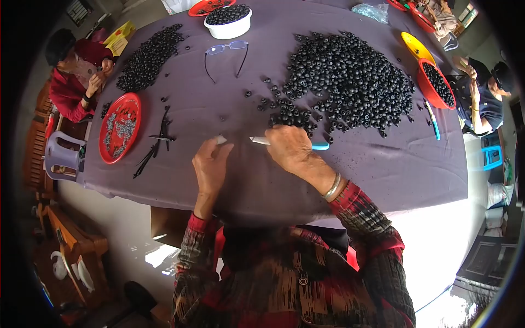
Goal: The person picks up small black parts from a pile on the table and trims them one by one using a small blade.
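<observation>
My right hand [289,146] is closed around a slim pen-like tool with a light-blue handle end [320,146] and a pale, narrow front end [259,140] pointing left. It looks like a small craft knife, though the tip is too small to be sure. To its left, my left hand [210,168] is raised over the cloth with thumb and forefinger apart. A small white piece [220,139], perhaps a finger cover, shows at a fingertip. No bead is visible in that hand. Just beyond my right hand lie loose black bead-like pieces [292,116], part of a large pile [350,76].
A red plate [136,131] of grey bits and black strips [163,134] lie left. Eyeglasses [227,48], a white tub [228,31] and another black pile [150,57] are farther back. At right are a red bowl [422,82] and blue-handled tool [433,121]. People sit at both sides.
</observation>
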Action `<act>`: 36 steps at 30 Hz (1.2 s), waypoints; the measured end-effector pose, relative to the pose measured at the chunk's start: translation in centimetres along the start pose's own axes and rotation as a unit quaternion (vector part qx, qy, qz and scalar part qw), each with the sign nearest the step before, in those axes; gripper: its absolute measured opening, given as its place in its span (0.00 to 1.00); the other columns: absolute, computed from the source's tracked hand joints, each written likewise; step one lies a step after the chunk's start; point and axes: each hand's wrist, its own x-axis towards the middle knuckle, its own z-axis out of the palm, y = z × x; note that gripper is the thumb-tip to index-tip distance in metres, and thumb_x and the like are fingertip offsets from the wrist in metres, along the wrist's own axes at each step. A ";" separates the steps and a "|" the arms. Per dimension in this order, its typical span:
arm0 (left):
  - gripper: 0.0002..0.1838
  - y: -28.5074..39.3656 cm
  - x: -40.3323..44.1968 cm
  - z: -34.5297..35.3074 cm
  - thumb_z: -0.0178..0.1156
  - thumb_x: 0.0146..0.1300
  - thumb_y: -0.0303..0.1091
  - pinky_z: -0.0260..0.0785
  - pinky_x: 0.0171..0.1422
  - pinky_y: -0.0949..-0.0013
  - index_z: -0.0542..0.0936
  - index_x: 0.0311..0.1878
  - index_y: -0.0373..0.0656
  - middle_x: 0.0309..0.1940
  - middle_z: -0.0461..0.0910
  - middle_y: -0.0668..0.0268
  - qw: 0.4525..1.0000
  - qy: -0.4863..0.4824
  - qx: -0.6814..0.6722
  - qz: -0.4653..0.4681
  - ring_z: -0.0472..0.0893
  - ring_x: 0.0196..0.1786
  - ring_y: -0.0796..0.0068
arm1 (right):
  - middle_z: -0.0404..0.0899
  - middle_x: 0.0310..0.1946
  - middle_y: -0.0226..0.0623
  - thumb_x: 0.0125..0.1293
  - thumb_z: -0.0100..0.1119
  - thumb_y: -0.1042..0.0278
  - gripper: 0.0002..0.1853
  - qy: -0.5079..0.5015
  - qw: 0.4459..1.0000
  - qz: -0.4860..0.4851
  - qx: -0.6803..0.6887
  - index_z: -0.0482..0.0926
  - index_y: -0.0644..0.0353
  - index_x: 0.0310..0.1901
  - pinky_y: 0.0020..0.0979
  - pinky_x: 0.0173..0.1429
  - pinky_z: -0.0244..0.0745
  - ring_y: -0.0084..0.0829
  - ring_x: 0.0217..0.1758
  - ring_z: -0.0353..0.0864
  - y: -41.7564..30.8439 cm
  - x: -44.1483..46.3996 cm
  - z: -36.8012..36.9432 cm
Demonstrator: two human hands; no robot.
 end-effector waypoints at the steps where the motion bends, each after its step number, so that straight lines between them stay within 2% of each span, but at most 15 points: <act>1: 0.08 0.4 -0.4 0.0 0.68 0.61 0.29 0.58 0.27 0.78 0.82 0.41 0.37 0.20 0.69 0.74 1.000 0.017 -0.007 -0.002 0.64 0.23 0.86 | 0.84 0.34 0.46 0.57 0.60 0.73 0.05 -0.008 1.000 -0.001 -0.002 0.83 0.63 0.33 0.42 0.43 0.82 0.47 0.38 0.86 0.2 0.0 0.0; 2: 0.08 1.1 -1.1 0.1 0.67 0.61 0.29 0.57 0.27 0.78 0.81 0.41 0.37 0.20 0.69 0.75 0.999 0.034 -0.014 -0.005 0.63 0.23 0.86 | 0.84 0.34 0.46 0.56 0.61 0.73 0.05 -0.017 1.000 -0.002 -0.004 0.83 0.63 0.33 0.42 0.42 0.82 0.47 0.38 0.86 0.4 -0.1 -0.1; 4: 0.05 2.2 -2.4 0.7 0.65 0.64 0.29 0.56 0.27 0.79 0.82 0.40 0.39 0.21 0.69 0.78 0.987 0.011 -0.145 -0.066 0.64 0.23 0.88 | 0.83 0.33 0.46 0.55 0.62 0.72 0.06 0.028 0.999 -0.021 0.036 0.83 0.63 0.33 0.41 0.41 0.81 0.45 0.36 0.86 0.5 -0.8 -1.5; 5: 0.05 4.2 -3.2 0.8 0.62 0.67 0.30 0.57 0.26 0.80 0.82 0.41 0.39 0.22 0.70 0.79 0.940 -0.035 -0.286 -0.185 0.65 0.23 0.89 | 0.83 0.32 0.46 0.54 0.62 0.72 0.06 0.050 0.997 -0.030 0.055 0.83 0.63 0.33 0.41 0.40 0.81 0.44 0.36 0.86 0.6 -1.4 -2.6; 7: 0.09 6.4 -4.1 0.6 0.56 0.72 0.33 0.62 0.29 0.79 0.82 0.44 0.39 0.24 0.75 0.73 0.880 -0.158 -0.369 -0.253 0.70 0.25 0.86 | 0.83 0.31 0.44 0.53 0.64 0.72 0.07 0.088 0.976 -0.043 0.196 0.83 0.63 0.34 0.40 0.38 0.79 0.43 0.34 0.85 0.3 -3.3 -4.7; 8: 0.11 7.2 -4.8 1.2 0.54 0.73 0.35 0.69 0.33 0.75 0.81 0.47 0.38 0.30 0.80 0.68 0.823 -0.185 -0.443 -0.305 0.77 0.30 0.80 | 0.83 0.30 0.43 0.53 0.64 0.72 0.08 0.104 0.956 -0.049 0.268 0.82 0.63 0.34 0.39 0.37 0.79 0.42 0.33 0.85 0.0 -4.4 -5.5; 9: 0.13 7.6 -5.2 1.5 0.54 0.74 0.37 0.73 0.37 0.71 0.79 0.50 0.38 0.38 0.83 0.64 0.757 -0.234 -0.515 -0.326 0.81 0.35 0.74 | 0.82 0.29 0.42 0.52 0.65 0.72 0.08 0.109 0.947 -0.055 0.299 0.82 0.63 0.35 0.37 0.36 0.79 0.41 0.31 0.85 -0.2 -5.7 -5.9; 10: 0.15 8.3 -5.3 1.9 0.53 0.74 0.39 0.75 0.42 0.71 0.80 0.50 0.36 0.38 0.82 0.64 0.693 -0.272 -0.575 -0.340 0.81 0.38 0.75 | 0.81 0.28 0.42 0.52 0.65 0.73 0.08 0.115 0.936 -0.061 0.328 0.81 0.62 0.35 0.35 0.34 0.78 0.40 0.29 0.84 -0.4 -6.9 -6.1; 15: 0.13 9.8 -6.8 3.5 0.53 0.74 0.38 0.75 0.45 0.73 0.80 0.48 0.37 0.37 0.83 0.65 0.542 -0.358 -0.679 -0.341 0.80 0.37 0.77 | 0.80 0.31 0.34 0.49 0.70 0.81 0.15 0.114 0.931 -0.066 0.339 0.81 0.60 0.40 0.31 0.35 0.78 0.33 0.33 0.84 0.8 -11.5 -6.8; 18: 0.12 10.6 -7.3 3.9 0.55 0.73 0.37 0.75 0.46 0.74 0.80 0.49 0.38 0.37 0.83 0.66 0.535 -0.370 -0.663 -0.371 0.80 0.37 0.79 | 0.80 0.34 0.34 0.49 0.72 0.81 0.17 0.124 0.928 -0.070 0.344 0.82 0.60 0.43 0.30 0.36 0.79 0.32 0.34 0.83 1.4 -12.7 -6.5; 19: 0.11 10.9 -7.4 3.9 0.57 0.72 0.36 0.74 0.46 0.75 0.81 0.49 0.39 0.36 0.83 0.67 0.563 -0.355 -0.644 -0.377 0.79 0.37 0.80 | 0.80 0.35 0.34 0.49 0.72 0.80 0.18 0.127 0.931 -0.071 0.336 0.82 0.60 0.43 0.30 0.36 0.79 0.31 0.34 0.83 1.3 -12.9 -6.7; 23: 0.10 10.6 -7.5 3.7 0.58 0.71 0.35 0.75 0.47 0.73 0.81 0.49 0.41 0.37 0.83 0.68 0.573 -0.359 -0.641 -0.364 0.80 0.38 0.79 | 0.79 0.36 0.33 0.50 0.72 0.80 0.19 0.128 0.925 -0.093 0.344 0.83 0.59 0.46 0.28 0.36 0.80 0.30 0.35 0.84 1.5 -13.0 -6.7; 29: 0.09 10.9 -6.7 3.1 0.57 0.71 0.33 0.75 0.48 0.72 0.81 0.50 0.42 0.40 0.83 0.68 0.573 -0.377 -0.644 -0.339 0.80 0.40 0.78 | 0.79 0.35 0.33 0.52 0.72 0.80 0.17 0.114 0.909 -0.058 0.396 0.83 0.59 0.45 0.28 0.36 0.79 0.29 0.34 0.83 0.9 -12.9 -7.4; 34: 0.11 11.7 -6.6 3.4 0.57 0.71 0.32 0.74 0.47 0.72 0.80 0.53 0.42 0.45 0.82 0.68 0.555 -0.369 -0.666 -0.336 0.80 0.44 0.78 | 0.78 0.35 0.32 0.52 0.71 0.80 0.15 0.142 0.914 -0.069 0.373 0.83 0.60 0.44 0.28 0.36 0.78 0.29 0.34 0.82 0.8 -12.7 -8.1; 36: 0.11 11.5 -6.6 3.6 0.57 0.71 0.30 0.74 0.47 0.72 0.80 0.53 0.42 0.47 0.82 0.68 0.567 -0.369 -0.659 -0.328 0.80 0.46 0.78 | 0.78 0.34 0.32 0.52 0.71 0.80 0.15 0.142 0.919 -0.070 0.362 0.83 0.60 0.43 0.28 0.36 0.78 0.29 0.34 0.81 1.1 -12.8 -8.0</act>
